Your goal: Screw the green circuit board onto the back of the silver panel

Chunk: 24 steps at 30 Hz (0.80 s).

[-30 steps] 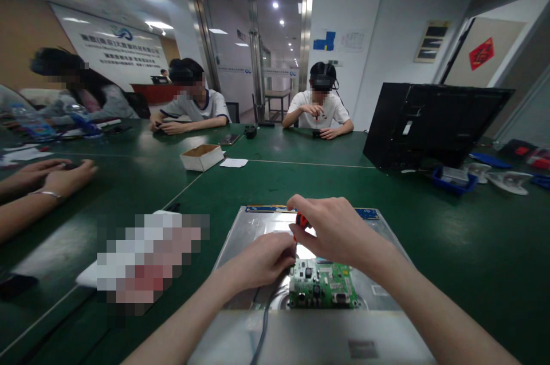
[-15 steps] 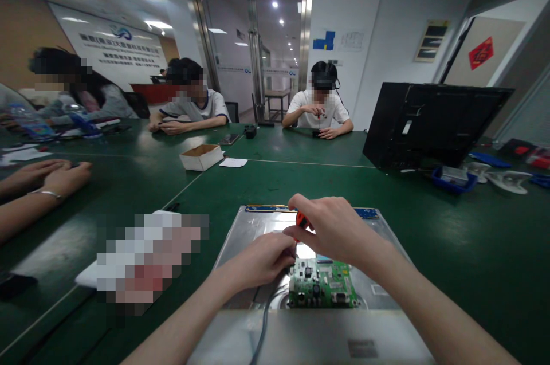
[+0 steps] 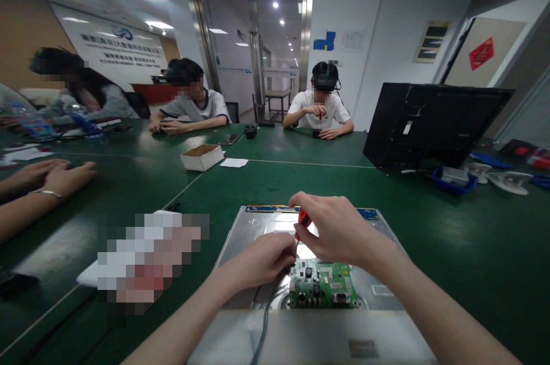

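Screwdriver [image 3: 303, 219], red-orange handle, upright in my right hand [image 3: 333, 230], fingers wrapped around the handle top; its thin shaft drops to the upper left corner of the green circuit board [image 3: 322, 285]. My left hand [image 3: 262, 261] sits just left of that corner, fingers curled tight at the foot of the shaft, touching the board's edge; whether they pinch the tip or a screw I cannot tell, the fingertips are hidden. The board lies on the near half of a bare metal monitor back panel [image 3: 253, 227], which lies flat on the green table [image 3: 451, 239]. A grey cable [image 3: 262, 319] runs from the board's left side toward me across the panel. A narrow blue strip [image 3: 367, 214] lies along the panel's far edge. Left of the panel, a blurred-out white object [image 3: 146, 262]. Far left of the panel, another person's two hands [image 3: 55, 173] rest on the table. Beyond the panel, a small open cardboard box [image 3: 201, 157] with a paper slip beside it. Right and beyond the panel, a black monitor housing [image 3: 429, 124] stands tilted, a blue tray [image 3: 453, 179] at its foot. Three more people sit at the far side of the table.
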Motion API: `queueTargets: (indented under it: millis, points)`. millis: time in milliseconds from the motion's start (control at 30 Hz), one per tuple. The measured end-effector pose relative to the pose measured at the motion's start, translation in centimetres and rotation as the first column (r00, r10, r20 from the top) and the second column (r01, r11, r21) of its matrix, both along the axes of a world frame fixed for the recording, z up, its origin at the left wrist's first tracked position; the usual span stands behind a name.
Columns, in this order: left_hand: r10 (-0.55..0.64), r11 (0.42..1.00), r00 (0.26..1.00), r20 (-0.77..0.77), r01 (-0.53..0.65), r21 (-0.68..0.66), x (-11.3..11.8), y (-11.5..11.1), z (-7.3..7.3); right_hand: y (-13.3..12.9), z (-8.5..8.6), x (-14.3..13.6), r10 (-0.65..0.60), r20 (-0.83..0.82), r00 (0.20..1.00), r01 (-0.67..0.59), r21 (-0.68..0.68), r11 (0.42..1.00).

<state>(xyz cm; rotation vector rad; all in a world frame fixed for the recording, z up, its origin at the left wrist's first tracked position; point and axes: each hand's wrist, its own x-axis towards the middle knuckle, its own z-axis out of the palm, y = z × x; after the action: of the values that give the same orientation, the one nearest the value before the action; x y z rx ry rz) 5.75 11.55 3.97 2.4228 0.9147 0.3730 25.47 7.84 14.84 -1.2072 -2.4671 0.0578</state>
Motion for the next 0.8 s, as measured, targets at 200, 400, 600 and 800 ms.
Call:
queueTargets:
  millis: [200, 400, 600, 800]
  points:
    - [-0.001, 1.000, 1.000, -0.011, 0.001, 0.005, -0.1, 0.1, -0.2, -0.1, 0.1, -0.1, -0.003, 0.020, 1.000, 0.003, 0.004, 1.000]
    - [-0.010, 1.000, 1.000, 0.002, 0.010, 0.028, 0.0, 0.0, -0.1, 0.0, 0.0, -0.2, -0.025, 0.054, 0.998, 0.024, 0.027, 0.999]
    - [-0.005, 0.999, 1.000, 0.005, 0.005, 0.047, 0.2, -0.3, 0.5, 0.1, -0.1, -0.2, -0.027, 0.051, 0.998, 0.025, 0.038, 0.999]
    - [-0.005, 0.998, 1.000, 0.005, 0.005, 0.055, 0.2, -0.6, 0.8, 0.3, -0.2, -0.1, -0.031, 0.057, 0.998, 0.028, 0.045, 0.999]
